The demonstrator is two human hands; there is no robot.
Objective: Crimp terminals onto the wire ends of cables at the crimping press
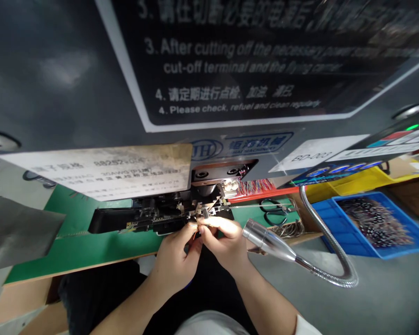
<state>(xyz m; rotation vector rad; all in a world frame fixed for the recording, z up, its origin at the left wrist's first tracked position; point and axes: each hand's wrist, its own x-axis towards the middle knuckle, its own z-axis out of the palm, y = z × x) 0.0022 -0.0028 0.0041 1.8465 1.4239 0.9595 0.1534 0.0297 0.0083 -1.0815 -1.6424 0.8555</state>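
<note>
My left hand (176,256) is closed in a pinch at the front of the machine's crimping head (204,207). Right beside it, my right hand (226,242) pinches too, thumb and forefinger meeting the left fingertips. Between the fingertips shows a short bit of thin orange wire (194,236); most of it is hidden by the fingers. Both sets of fingertips are close under the metal tooling, and I cannot tell whether the wire touches it. A small light (230,185) glows just above the hands.
The grey machine housing (73,107) fills the upper view. A silver gooseneck lamp (268,239) juts in beside my right hand. On the green bench (108,256) lie black-handled scissors (274,216). A red tray (265,193) holds wires; a blue bin (391,252) holds bundled wires.
</note>
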